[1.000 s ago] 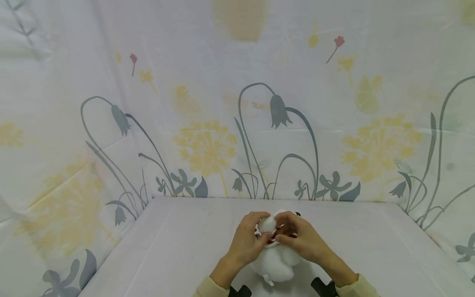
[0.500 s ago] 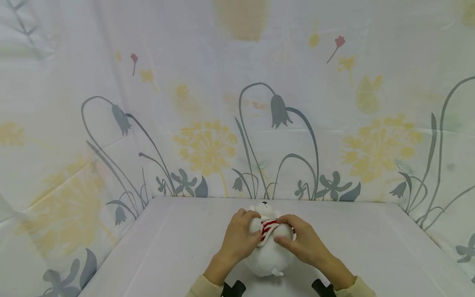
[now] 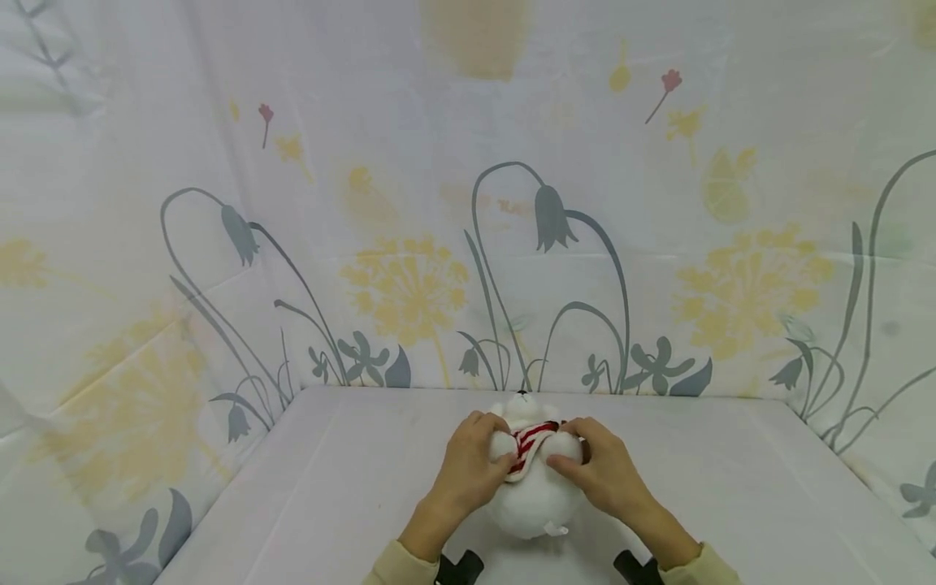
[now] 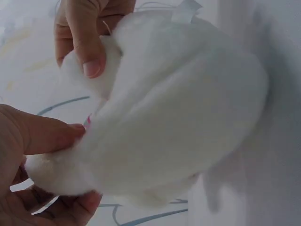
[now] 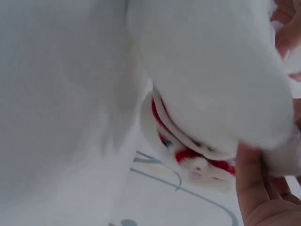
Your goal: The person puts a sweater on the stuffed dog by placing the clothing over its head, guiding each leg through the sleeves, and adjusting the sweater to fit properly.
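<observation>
A white plush bear (image 3: 536,504) with a red-and-white striped scarf (image 3: 528,448) is held up in front of the person. Its small dark nose points upward at the far end, and its round body lies nearest the person, a small white tag (image 3: 556,529) at its lower edge. My left hand (image 3: 468,467) pinches one stubby limb between thumb and fingers. On the other side my right hand (image 3: 607,471) grips the matching limb. The left wrist view shows the left thumb (image 4: 56,136) pressed on the plush. Scarf stripes (image 5: 188,155) show beneath the body in the right wrist view.
The bear is over a white-covered table (image 3: 351,479). Behind it hangs a pale curtain (image 3: 409,162) printed with grey and yellow flowers. Black straps or mounts (image 3: 461,568) show below both wrists, near the cream sleeves (image 3: 402,565).
The bear has been turned between the hands, bringing its scarf and round body into view. Both hands now hold its two limbs, and its head has tipped slightly farther back.
</observation>
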A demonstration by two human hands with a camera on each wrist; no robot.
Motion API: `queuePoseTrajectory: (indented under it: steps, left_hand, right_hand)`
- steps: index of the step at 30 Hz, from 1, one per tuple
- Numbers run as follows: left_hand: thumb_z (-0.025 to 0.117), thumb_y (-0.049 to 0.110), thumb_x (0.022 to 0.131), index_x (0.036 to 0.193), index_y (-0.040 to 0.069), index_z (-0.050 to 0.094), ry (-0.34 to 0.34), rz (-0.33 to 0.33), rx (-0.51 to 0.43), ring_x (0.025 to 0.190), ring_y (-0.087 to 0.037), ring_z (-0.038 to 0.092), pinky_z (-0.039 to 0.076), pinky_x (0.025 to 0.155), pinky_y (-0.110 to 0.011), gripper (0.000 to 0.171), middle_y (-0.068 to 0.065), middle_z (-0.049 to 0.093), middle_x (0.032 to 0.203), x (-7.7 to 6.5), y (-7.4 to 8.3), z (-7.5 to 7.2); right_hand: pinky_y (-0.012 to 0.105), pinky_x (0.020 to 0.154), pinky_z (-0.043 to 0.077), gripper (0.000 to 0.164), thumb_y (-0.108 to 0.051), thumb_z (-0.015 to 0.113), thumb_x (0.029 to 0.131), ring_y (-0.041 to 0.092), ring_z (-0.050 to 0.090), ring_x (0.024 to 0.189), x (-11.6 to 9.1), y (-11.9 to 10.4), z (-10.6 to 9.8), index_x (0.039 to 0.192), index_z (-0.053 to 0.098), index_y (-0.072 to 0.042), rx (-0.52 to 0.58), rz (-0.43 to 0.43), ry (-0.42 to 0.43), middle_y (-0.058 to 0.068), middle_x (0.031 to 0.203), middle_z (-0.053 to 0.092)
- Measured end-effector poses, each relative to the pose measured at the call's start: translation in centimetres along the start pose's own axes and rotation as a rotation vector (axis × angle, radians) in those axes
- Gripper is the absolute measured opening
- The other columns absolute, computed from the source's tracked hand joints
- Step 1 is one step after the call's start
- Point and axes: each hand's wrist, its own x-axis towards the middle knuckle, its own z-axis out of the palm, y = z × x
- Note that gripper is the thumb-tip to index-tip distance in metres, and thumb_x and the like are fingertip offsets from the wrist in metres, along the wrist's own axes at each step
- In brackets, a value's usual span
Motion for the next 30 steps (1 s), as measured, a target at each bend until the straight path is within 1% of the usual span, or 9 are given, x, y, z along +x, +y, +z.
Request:
queuePoseTrajectory:
  steps: [2,4,7,11,15,17,23,26,30]
  left_hand:
    - [0.077,0.007,0.07,0.087,0.011,0.059,-0.038,-0.019,-0.026,0.081,-0.014,0.054,0.048,0.073,-0.032,0.025,0.001,0.054,0.084,0.0,0.0,0.1]
    - [0.076,0.01,0.072,0.083,0.012,0.058,-0.105,-0.048,-0.039,0.078,-0.011,0.052,0.046,0.07,-0.029,0.021,0.004,0.052,0.082,-0.1,0.0,0.2]
    - [0.075,0.017,0.077,0.079,0.014,0.057,-0.186,-0.064,-0.036,0.073,-0.007,0.048,0.042,0.066,-0.022,0.018,0.007,0.051,0.078,-0.3,-0.1,0.5]
    - [0.073,0.019,0.083,0.089,0.011,0.06,-0.192,-0.002,-0.09,0.067,-0.008,0.049,0.04,0.06,-0.017,0.016,0.002,0.054,0.075,-0.3,-0.2,0.8]
    - [0.071,0.018,0.085,0.105,0.01,0.06,-0.193,0.073,-0.147,0.066,-0.01,0.049,0.039,0.057,-0.015,0.024,0.001,0.053,0.078,-0.4,-0.2,0.9]
    - [0.071,0.021,0.086,0.106,0.01,0.061,-0.198,0.079,-0.155,0.066,-0.01,0.049,0.038,0.057,-0.014,0.024,0.003,0.052,0.08,-0.4,-0.1,0.9]
    - [0.071,0.021,0.086,0.098,0.012,0.064,-0.23,0.033,-0.158,0.066,-0.007,0.046,0.038,0.056,-0.016,0.016,0.006,0.05,0.079,-0.3,0.4,0.6]
    - [0.072,0.014,0.083,0.093,0.014,0.065,-0.24,0.038,-0.153,0.066,-0.005,0.045,0.038,0.056,-0.015,0.012,0.007,0.05,0.077,-0.3,0.7,0.5]
    - [0.072,0.005,0.079,0.088,0.013,0.065,-0.236,0.067,-0.173,0.065,-0.005,0.045,0.037,0.056,-0.014,0.015,0.005,0.051,0.075,-0.3,0.8,0.5]
  right_hand:
    - [0.023,0.06,0.048,0.031,-0.012,0.083,0.071,0.006,0.051,0.072,0.1,0.2,-0.1,0.096,0.064,-0.013,-0.017,-0.084,0.057,-0.005,0.089,0.057]
    - [0.024,0.061,0.049,0.034,-0.007,0.083,0.07,0.006,0.052,0.075,0.2,0.4,-0.2,0.096,0.063,-0.014,-0.001,-0.146,0.063,-0.007,0.09,0.056]
    - [0.024,0.067,0.05,0.035,-0.007,0.082,0.071,0.006,0.052,0.082,0.2,0.5,-0.1,0.098,0.062,-0.019,0.029,-0.183,-0.015,-0.01,0.094,0.054]
    - [0.026,0.073,0.05,0.033,-0.015,0.08,0.077,0.009,0.055,0.086,0.0,0.2,0.3,0.103,0.061,-0.021,0.092,-0.194,-0.146,-0.009,0.099,0.055]
    - [0.029,0.075,0.052,0.038,-0.019,0.075,0.083,0.012,0.06,0.088,-0.2,0.0,0.3,0.116,0.058,-0.015,0.184,-0.152,-0.219,0.0,0.11,0.056]
    - [0.029,0.076,0.051,0.044,-0.017,0.072,0.086,0.013,0.063,0.089,-0.2,0.0,0.1,0.125,0.052,-0.011,0.236,-0.086,-0.249,0.006,0.116,0.055]
    - [0.032,0.075,0.05,0.058,-0.021,0.065,0.089,0.017,0.063,0.09,0.0,0.3,-0.2,0.14,0.037,-0.013,0.295,0.108,-0.323,0.007,0.098,0.063]
    - [0.033,0.075,0.049,0.06,-0.026,0.066,0.089,0.017,0.062,0.091,0.1,0.6,-0.2,0.141,0.038,-0.015,0.273,0.114,-0.341,0.007,0.099,0.063]
    - [0.032,0.077,0.047,0.059,-0.025,0.065,0.09,0.018,0.06,0.089,0.4,1.1,-0.1,0.142,0.038,-0.015,0.302,0.067,-0.362,0.013,0.122,0.054]
